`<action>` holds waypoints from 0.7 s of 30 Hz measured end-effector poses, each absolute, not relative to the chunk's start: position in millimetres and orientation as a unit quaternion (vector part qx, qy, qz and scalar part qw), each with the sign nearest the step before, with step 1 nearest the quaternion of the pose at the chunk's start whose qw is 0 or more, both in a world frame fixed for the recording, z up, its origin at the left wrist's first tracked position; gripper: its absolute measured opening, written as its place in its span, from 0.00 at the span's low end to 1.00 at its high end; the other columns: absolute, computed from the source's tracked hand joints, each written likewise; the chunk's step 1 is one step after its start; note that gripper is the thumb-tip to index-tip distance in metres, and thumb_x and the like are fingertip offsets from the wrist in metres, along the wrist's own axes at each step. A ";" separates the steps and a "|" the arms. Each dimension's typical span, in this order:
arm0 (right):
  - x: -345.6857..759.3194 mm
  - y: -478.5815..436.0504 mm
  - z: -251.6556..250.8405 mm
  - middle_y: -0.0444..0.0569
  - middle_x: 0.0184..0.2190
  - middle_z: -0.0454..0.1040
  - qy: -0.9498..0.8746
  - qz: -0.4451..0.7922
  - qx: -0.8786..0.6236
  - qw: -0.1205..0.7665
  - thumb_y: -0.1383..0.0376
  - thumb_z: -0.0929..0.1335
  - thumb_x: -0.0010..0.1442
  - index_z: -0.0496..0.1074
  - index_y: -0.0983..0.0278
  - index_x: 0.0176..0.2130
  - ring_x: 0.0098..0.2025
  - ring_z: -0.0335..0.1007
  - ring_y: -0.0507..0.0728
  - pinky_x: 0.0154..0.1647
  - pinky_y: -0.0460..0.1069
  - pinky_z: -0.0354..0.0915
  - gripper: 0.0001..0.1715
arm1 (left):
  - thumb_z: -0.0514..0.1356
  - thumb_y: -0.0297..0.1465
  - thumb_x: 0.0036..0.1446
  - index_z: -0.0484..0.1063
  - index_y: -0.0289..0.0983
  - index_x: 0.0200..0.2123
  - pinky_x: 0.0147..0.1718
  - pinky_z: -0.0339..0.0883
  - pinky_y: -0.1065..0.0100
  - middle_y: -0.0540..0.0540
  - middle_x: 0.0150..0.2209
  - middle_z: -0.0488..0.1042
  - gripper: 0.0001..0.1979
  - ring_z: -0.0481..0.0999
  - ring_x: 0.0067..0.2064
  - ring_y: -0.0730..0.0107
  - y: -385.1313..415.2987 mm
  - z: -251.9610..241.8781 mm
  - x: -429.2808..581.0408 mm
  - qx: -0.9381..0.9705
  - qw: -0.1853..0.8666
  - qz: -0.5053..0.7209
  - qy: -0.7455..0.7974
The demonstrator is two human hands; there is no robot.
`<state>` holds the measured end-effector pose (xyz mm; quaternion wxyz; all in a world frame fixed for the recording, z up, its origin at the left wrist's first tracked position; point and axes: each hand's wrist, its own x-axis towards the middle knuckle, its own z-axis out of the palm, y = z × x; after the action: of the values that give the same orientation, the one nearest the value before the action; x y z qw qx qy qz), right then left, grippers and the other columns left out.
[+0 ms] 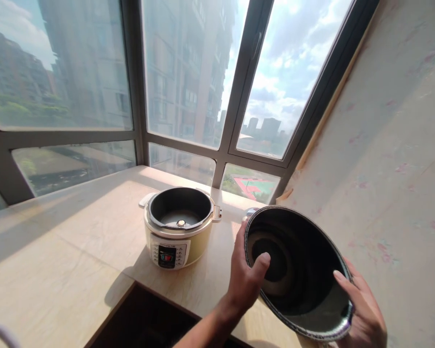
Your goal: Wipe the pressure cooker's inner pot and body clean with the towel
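Note:
A dark inner pot (311, 270) is held up at the right, tilted so that its black inside faces me. My left hand (248, 273) grips its left rim, the thumb over the edge and the fingers hidden behind the wall. On the opposite rim my right hand (364, 302) is closed in the same way, thumb inside. To the left of the pot stands a cream electric pressure cooker (199, 246) without a lid. Its dark inside holds a small round metal part (181, 223) at the bottom, and its front carries a control panel (166, 256).
The cooker rests on a pale marble-like sill (76, 232) beneath large grey-framed windows (184, 67). Behind the held pot, part of a shiny object (252, 211) shows. A dark recess (141, 319) opens at the sill's front edge. A patterned wall (395, 159) rises close on the right.

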<state>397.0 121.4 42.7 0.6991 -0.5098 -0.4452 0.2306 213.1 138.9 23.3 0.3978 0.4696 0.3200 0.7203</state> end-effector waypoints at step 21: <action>379.1 182.1 -38.6 0.53 0.52 0.79 -0.333 0.472 -0.542 0.611 0.56 0.80 0.39 0.67 0.63 0.63 0.54 0.75 0.68 0.56 0.59 0.71 0.54 | 0.56 0.26 0.40 0.63 0.30 0.65 0.69 0.54 0.57 0.36 0.65 0.67 0.42 0.63 0.68 0.52 162.1 -58.0 181.7 0.342 0.445 0.708 0.428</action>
<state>379.1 182.1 -38.6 0.6107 -0.5421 -0.3329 0.4716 181.7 162.1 -58.0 0.4450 0.3416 0.4283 0.7084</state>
